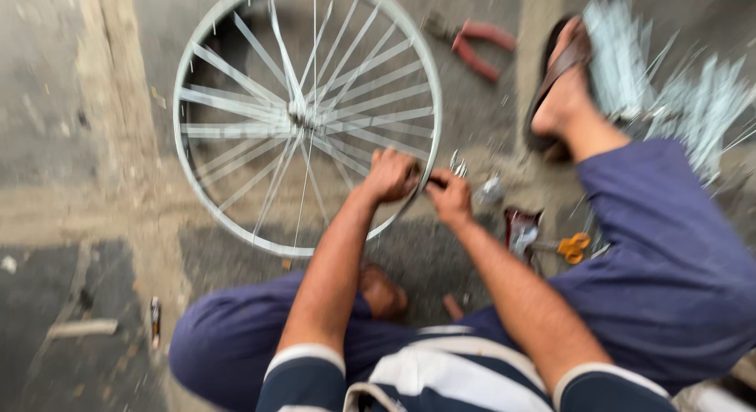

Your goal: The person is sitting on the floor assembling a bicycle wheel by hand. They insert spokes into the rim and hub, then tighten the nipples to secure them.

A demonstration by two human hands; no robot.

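Rough grey concrete floor (71, 144), stained and gritty, seen from above; whole frame blurred by motion.

Person sits on the floor, legs in dark blue trousers spread to either side, striped navy-and-white shirt at the bottom edge. Bicycle wheel (305, 117), silver rim with thin metal spokes, lies flat on the concrete in front of the knees, hub near its middle.

Left hand (390, 174) is curled closed at the near-right part of the rim, fingers wrapped over the rim edge or a spoke there; blur hides which. Right hand (450, 195) sits just beside it, touching or almost touching, fingers pinched shut around a small dark object; its kind cannot be told. Both hands meet at the same spot on the rim.

Packages: a small dark red packet (520, 227), torn open and glinting inside, lies on the floor just right of the right hand. No label can be made out.

Around: red-handled pliers (476, 46) on the concrete beyond the wheel, upper right. Loose bundle of silver spokes (669, 81) fanned out at the far right, beside a sandalled foot (561, 81). Orange-handled tool (573, 247) lies near the right thigh. Small shiny bits are scattered between the rim and the packet. Pale stick-like scrap (83, 328) lies at the lower left, well apart from the work.
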